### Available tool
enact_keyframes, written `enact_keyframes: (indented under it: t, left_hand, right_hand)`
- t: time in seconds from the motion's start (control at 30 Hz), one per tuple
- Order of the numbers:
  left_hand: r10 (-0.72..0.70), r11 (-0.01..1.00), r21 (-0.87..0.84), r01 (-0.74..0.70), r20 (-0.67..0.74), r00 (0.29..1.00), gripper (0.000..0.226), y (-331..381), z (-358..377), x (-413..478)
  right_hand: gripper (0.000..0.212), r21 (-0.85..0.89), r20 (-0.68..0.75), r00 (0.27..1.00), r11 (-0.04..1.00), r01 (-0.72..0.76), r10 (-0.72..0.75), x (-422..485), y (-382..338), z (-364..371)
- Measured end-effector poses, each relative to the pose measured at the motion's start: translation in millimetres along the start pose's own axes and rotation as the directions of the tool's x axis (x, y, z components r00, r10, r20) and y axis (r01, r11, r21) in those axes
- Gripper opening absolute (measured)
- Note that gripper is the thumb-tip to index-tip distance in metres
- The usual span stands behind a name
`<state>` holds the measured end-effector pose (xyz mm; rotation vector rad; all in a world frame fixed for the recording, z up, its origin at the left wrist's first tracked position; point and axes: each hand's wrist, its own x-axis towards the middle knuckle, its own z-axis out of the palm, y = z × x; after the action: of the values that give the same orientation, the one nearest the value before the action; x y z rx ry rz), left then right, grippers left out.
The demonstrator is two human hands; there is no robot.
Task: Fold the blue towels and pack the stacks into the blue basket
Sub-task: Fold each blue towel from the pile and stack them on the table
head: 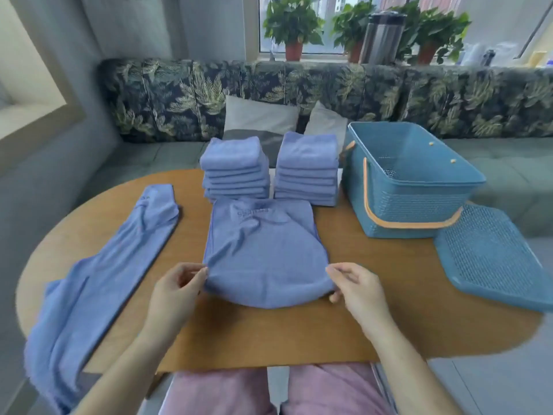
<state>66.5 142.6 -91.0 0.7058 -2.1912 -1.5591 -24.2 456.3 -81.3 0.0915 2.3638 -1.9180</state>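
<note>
Now left hand [176, 290] and right hand [356, 287] pinch near corners of the towel [263, 250], laid lengthwise front-to-back.

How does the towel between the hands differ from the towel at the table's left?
The middle towel is doubled into a squarish shape; the left towel is a long rumpled strip. The middle towel lies wholly on the table; the left towel hangs over its near edge. The left hand and right hand pinch the middle towel's near corners; nothing touches the left towel. Both are the same blue.
</note>
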Motion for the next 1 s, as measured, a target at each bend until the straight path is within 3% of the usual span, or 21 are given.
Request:
enact_keyframes:
  t: [0.13,0.33,0.43,0.57,0.67,0.77,0.9,1.0]
  left_hand:
    - [0.091,0.985,0.152,-0.084,-0.037,0.995,0.008,-31,11,-17]
    - [0.139,0.978,0.165,-0.13,-0.045,0.989,0.01,-35,12,-23]
    - [0.148,0.964,0.231,-0.132,-0.053,0.988,0.011,-38,14,-23]
    - [0.178,0.931,0.335,-0.149,-0.059,0.982,0.018,-33,17,-25]
    - [0.184,0.888,0.437,-0.144,-0.051,0.982,0.019,-28,17,-31]
    - [0.222,0.789,0.6,-0.133,-0.077,0.972,0.034,-21,23,-37]
    - [0.348,0.694,0.641,-0.327,0.099,0.932,0.036,-1,49,-22]
    - [0.286,0.651,0.626,-0.429,0.321,0.903,0.044,3,77,-10]
  right_hand:
    - [0.013,-0.117,-0.033,0.998,0.992,0.055,-0.06,-6,33,-1]
    - [0.008,-0.356,0.011,0.987,0.922,0.153,-0.16,-9,52,4]
    - [0.015,-0.389,0.0,0.979,0.902,0.189,-0.205,-12,55,3]
    - [0.007,-0.433,-0.02,0.975,0.881,0.191,-0.221,-18,52,1]
    - [0.016,-0.571,-0.038,0.969,0.801,0.179,-0.244,-22,47,-2]
    - [0.022,-0.739,-0.065,0.927,0.642,0.205,-0.37,-27,39,6]
    - [0.027,-0.757,0.115,0.845,0.505,0.415,-0.522,-15,23,45]
    - [0.046,-0.757,0.298,0.884,0.476,0.448,-0.36,-2,18,77]
